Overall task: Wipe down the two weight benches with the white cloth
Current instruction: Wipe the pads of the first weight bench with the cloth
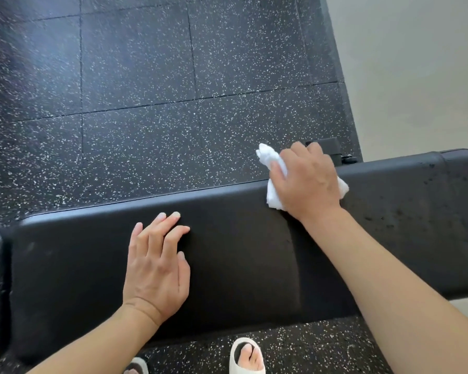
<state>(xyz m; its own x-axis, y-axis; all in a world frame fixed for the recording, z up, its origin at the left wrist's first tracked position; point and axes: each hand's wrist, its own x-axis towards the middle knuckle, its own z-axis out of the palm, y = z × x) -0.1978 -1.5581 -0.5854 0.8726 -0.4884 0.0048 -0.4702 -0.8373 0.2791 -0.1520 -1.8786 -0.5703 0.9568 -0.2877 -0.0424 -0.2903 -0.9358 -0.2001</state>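
**Wiping the far edge of the bench**

The right hand (pixel 307 179) has its fingers curled round the bunched cloth (pixel 274 168) and presses it onto the far edge of the bench (pixel 241 255), just right of the seam in the pad. One tail of cloth sticks out past the edge over the floor (pixel 135 90); another corner shows under the heel of the hand.

To do this well, I would keep the cloth flat under the palm rather than wadded, and run long, overlapping strokes along the pad — the speckled marks to the right of the seam look like they need firmer pressure.

The left hand (pixel 157 265) lies flat on the surface left of the seam, fingers straight and slightly spread, holding nothing — it seems to be bracing. Both forearms reach across from the near side; the right wrist is bent over the edge. A second bench cannot be made out.
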